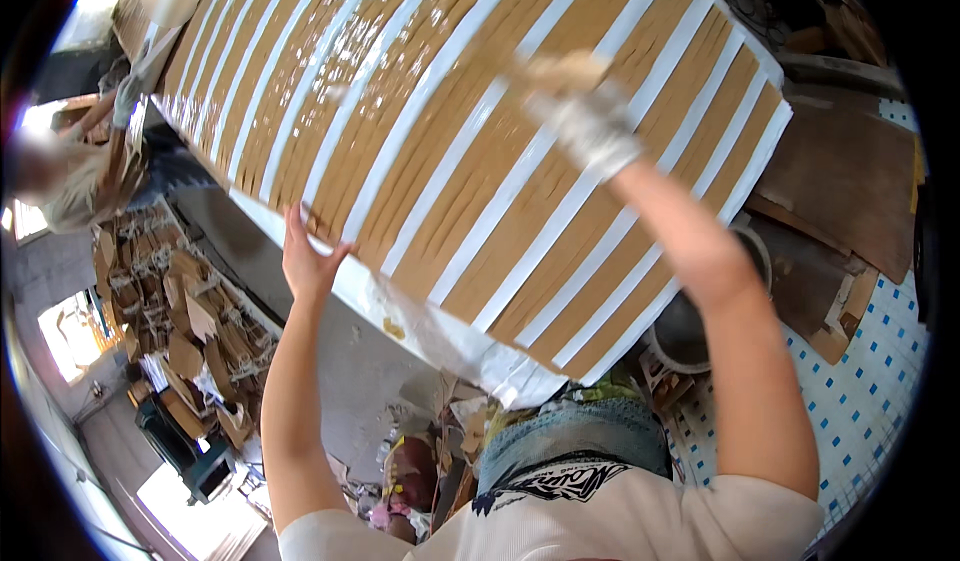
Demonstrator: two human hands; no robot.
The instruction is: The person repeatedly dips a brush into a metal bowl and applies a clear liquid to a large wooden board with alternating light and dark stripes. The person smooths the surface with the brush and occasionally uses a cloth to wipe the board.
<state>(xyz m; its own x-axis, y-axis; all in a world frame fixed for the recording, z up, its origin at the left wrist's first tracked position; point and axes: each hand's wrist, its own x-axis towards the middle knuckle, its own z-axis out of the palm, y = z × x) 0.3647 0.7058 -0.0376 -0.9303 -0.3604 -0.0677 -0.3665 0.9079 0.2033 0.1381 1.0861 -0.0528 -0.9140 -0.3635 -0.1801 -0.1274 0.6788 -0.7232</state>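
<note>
A large surface of brown strips separated by white bands [470,151] spreads before me, with a wet shine over its far left part. My right hand [590,131], in a white glove and blurred by motion, is closed around a pale wooden-backed brush [565,69]. The brush is over the strips right of centre; its bristle end is smeared by motion. At the near left edge of the surface, my bare left hand [308,258] rests with thumb and fingers apart. White plastic sheeting [480,361] hangs below that edge.
Another person's gloved hand [128,99] is at the far left corner. Bundled brown pieces [190,321] lie stacked at left. A dark bucket [685,331] stands under the right edge, near brown boards [835,181]. Scraps and bags [410,471] lie on the floor close to my legs.
</note>
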